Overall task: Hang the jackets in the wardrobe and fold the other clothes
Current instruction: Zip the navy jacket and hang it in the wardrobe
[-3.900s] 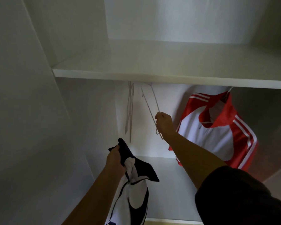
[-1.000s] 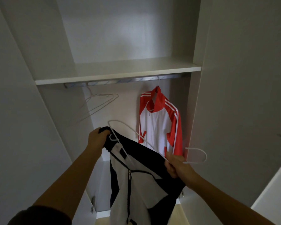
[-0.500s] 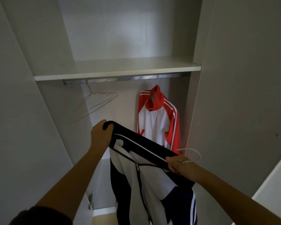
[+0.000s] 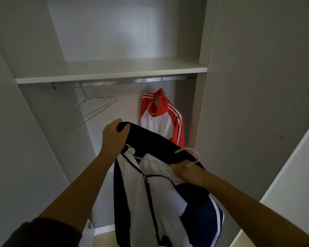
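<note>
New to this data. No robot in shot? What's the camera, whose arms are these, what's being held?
No robot: a person wears one wide-angle camera on the head, looking forward and down, so both bare arms are theirs. The left hand grips the top edge of a navy and white zip jacket. The right hand holds a white wire hanger, partly inside that jacket. Ahead: a red and white track jacket hangs from the metal rail under a white shelf, empty wire hangers to its left.

Rail (image 4: 121,81) free between empty hangers (image 4: 96,104) at left and red jacket (image 4: 161,122) at right — shelf (image 4: 111,72) close above.
</note>
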### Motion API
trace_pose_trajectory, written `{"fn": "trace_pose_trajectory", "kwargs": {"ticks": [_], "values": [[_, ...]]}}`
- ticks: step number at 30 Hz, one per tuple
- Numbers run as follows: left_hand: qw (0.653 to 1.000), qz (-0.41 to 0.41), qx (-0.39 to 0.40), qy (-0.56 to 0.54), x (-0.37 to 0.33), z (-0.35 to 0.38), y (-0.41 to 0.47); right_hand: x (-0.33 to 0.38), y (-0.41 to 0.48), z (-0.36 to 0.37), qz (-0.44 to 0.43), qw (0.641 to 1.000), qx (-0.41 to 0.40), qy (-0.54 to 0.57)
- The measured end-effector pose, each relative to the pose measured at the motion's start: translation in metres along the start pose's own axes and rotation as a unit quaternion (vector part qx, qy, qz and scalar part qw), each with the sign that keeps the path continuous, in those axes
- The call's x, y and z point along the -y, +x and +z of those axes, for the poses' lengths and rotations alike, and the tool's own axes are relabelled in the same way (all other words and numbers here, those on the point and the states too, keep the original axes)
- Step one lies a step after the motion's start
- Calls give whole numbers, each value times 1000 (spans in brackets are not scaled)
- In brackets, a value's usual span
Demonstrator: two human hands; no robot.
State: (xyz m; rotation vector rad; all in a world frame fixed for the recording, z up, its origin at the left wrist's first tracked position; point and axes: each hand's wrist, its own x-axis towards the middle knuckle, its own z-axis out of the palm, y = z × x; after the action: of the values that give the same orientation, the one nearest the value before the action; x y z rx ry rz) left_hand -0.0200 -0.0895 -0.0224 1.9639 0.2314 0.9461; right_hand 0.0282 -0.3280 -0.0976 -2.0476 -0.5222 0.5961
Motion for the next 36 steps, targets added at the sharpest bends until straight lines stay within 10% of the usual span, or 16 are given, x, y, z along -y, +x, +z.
{"fn": "trace_pose_trajectory", "kwargs": {"ticks": [7,15,26,36], "values": [[978,-74,155,-117,-3,6,-20,53,20,-20,-42,999,-6,-29],[867,-340,350,-105,43,-12,-15,72,54,-31,-90,990,-70,-82],[954,-37,228,193,149,33,85,91,185,1,-67,993,-61,-78],[968,-13,202,146,261,77,197,88,341,0,-37,993,-98,-50]]}}
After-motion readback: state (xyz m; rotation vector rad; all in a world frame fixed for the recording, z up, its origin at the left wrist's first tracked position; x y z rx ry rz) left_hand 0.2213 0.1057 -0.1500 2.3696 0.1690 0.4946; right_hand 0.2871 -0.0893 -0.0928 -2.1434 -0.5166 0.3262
